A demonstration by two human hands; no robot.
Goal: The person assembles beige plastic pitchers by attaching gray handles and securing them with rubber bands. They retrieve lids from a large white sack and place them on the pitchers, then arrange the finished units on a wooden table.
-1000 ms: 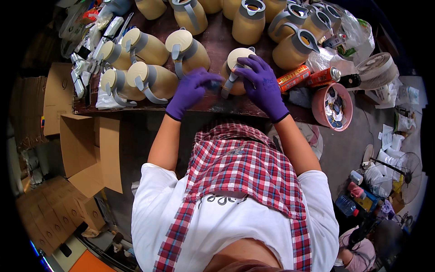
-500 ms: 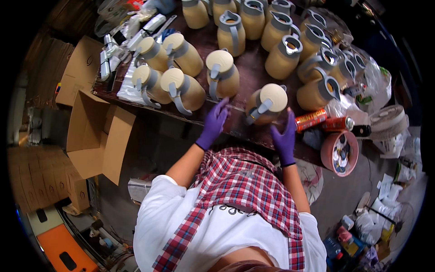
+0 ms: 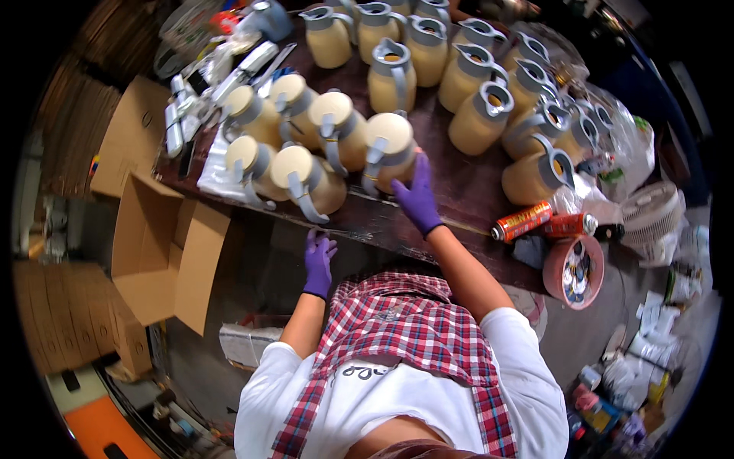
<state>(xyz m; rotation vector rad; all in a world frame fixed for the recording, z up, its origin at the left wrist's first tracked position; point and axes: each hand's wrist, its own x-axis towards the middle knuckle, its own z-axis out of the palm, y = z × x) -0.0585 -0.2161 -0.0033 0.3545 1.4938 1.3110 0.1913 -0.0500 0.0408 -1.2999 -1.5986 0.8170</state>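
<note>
My right hand [image 3: 419, 200], in a purple glove, rests against the lower right side of a beige jug [image 3: 391, 157] with a grey handle and a round cream top. Its thumb and fingers are apart. Left of that jug, close by, stands a similar jug [image 3: 348, 138], with several more of the kind grouped beyond it. My left hand [image 3: 319, 260], also gloved in purple, hovers just off the table's front edge with its fingers spread, nothing in it. The nearest thing to it is a beige jug [image 3: 310, 183] at the front of the group.
Several jugs with open grey spouts [image 3: 482, 118] cover the table's back and right. Two red spray cans [image 3: 522, 222] lie near a pink tub [image 3: 552, 271] of small parts at the right edge. An open cardboard box [image 3: 200, 264] stands left, below the table [image 3: 459, 210].
The jug by my right hand has shifted left across the table, and the one beside it has moved left into the group. My left hand has drawn back off the table.
</note>
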